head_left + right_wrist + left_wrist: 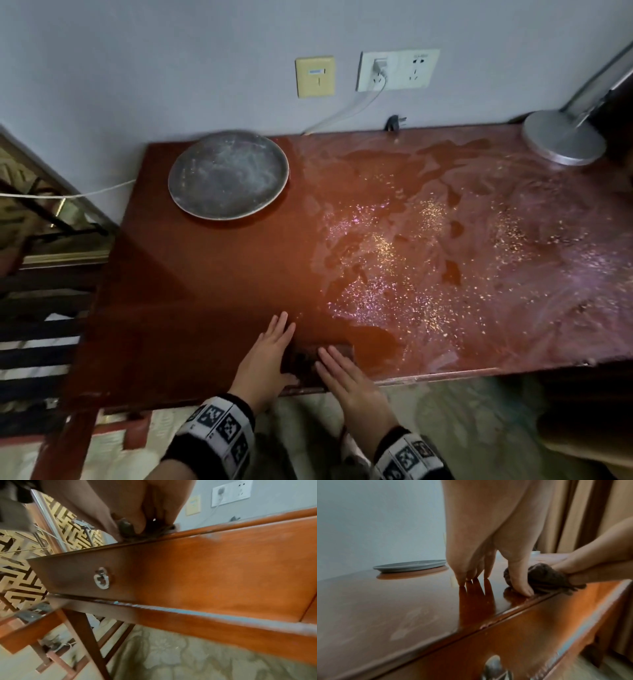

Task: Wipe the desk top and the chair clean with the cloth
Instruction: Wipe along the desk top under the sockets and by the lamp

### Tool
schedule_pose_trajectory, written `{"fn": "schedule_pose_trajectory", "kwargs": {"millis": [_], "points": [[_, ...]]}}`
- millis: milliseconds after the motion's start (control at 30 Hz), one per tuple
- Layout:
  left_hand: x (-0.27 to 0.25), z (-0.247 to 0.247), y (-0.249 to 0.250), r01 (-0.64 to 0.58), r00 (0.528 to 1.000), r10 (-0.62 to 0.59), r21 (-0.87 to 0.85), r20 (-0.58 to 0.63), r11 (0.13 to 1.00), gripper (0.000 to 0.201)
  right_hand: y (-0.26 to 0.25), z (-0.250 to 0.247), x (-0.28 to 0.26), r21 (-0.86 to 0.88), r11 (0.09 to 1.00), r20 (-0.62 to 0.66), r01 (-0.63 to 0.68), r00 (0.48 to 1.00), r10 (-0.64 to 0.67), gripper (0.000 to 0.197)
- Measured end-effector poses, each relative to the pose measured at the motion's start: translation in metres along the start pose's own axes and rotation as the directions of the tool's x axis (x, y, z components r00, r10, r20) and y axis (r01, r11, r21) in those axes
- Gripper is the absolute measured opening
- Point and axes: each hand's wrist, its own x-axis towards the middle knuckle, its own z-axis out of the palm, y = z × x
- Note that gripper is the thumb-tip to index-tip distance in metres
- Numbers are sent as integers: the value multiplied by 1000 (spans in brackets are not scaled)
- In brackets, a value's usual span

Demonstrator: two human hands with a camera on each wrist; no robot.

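Note:
The red-brown desk top [205,291] is glossy on its left half and smeared with whitish film and glittering specks [445,240] on its right half. A dark brown cloth [305,361] lies bunched at the front edge. My left hand [274,349] rests flat on the desk just left of it, fingers straight, thumb [520,582] against the cloth [546,576]. My right hand [342,373] lies on top of the cloth with straight fingers. In the right wrist view the cloth [126,527] shows under my palm at the desk edge. A wooden seat [25,632] stands low on the left.
A dusty grey round plate [227,174] sits at the back left of the desk. A silver lamp base [563,140] stands at the back right. Wall sockets [397,70] with a white cable and a loose black plug [394,123] are behind. A drawer with a ring pull [102,578] is below.

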Motion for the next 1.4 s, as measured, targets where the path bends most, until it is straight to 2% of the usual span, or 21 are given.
{"fn": "schedule_pose_trajectory", "kwargs": {"millis": [100, 133, 200, 233, 333, 400, 433, 533, 633, 700, 767, 833, 933, 1033, 1067, 1100, 1167, 1267, 1300, 1333, 1400], "points": [[0, 0, 6, 52, 999, -52, -34, 5, 998, 96, 60, -26, 1, -37, 963, 33, -267, 963, 268, 109], [0, 0, 8, 67, 998, -67, -30, 5, 997, 96, 75, -30, 1, -25, 938, 19, -344, 938, 345, 113], [-1, -1, 12, 100, 995, -100, -37, 3, 994, 98, 78, -31, 2, 38, 932, 16, -361, 933, 360, 108], [0, -2, 14, 111, 994, -111, -36, 4, 993, 99, 68, -27, 1, 60, 951, 22, -302, 953, 302, 97], [1, -3, 17, 129, 992, -129, -6, 9, 992, 97, 27, -5, -10, 84, 993, 48, 83, 995, -87, 44], [0, -2, 19, 145, 989, -145, -9, 0, 989, 95, 26, -9, -11, 101, 974, 85, 200, 974, -209, 48], [-1, -1, 19, 151, 988, -151, -19, -11, 988, 95, 36, -17, -6, 134, 975, 88, 179, 977, -192, 49], [-2, 2, 19, 172, 984, -174, -54, -36, 984, 96, 80, -49, 13, 138, 982, 124, -133, 985, 116, 76], [-3, 2, 20, 196, 979, -199, -76, -47, 978, 96, 107, -60, 27, 40, 918, 200, -395, 903, 380, 80], [-3, 2, 21, 209, 975, -214, -83, -53, 974, 96, 88, -47, 28, 58, 947, 165, -315, 939, 302, 82], [-2, 3, 21, 220, 972, -225, -80, -61, 972, 96, 57, -31, 19, 120, 990, 200, -70, 979, 45, 68], [-3, 3, 22, 230, 971, -234, -72, -53, 971, 95, 37, -31, 15, 200, 976, 276, 85, 951, -140, 57], [-5, 1, 23, 236, 970, -240, -77, -44, 969, 97, 68, -49, 46, 144, 990, 234, 5, 972, -39, 64], [-2, -5, 22, 231, 969, -237, -87, -62, 969, 96, 113, -70, 80, -31, 960, 344, -279, 898, 273, 72], [1, -9, 20, 234, 967, -242, -97, -84, 967, 94, 115, -71, 88, -101, 945, 367, -310, 872, 325, 69], [5, -14, 18, 237, 963, -247, -104, -103, 966, 93, 110, -69, 91, -122, 946, 366, -300, 873, 324, 67], [18, -24, 14, 230, 964, -239, -88, -119, 969, 94, 86, -50, 85, -94, 982, 302, -163, 935, 184, 64], [39, -38, 12, 198, 978, -197, 7, -70, 980, 98, 53, -38, 64, 31, 996, 400, 87, 912, -92, 48], [45, -42, 12, 190, 981, -188, 34, -53, 981, 101, 55, -38, 64, 36, 989, 402, 145, 904, -147, 55], [50, -46, 11, 187, 982, -185, 50, -36, 981, 103, 64, -38, 69, 48, 990, 352, 133, 925, -142, 62], [57, -53, 7, 185, 983, -185, 58, -5, 981, 106, 85, -48, 93, 25, 999, 270, -42, 962, 34, 72]]}}
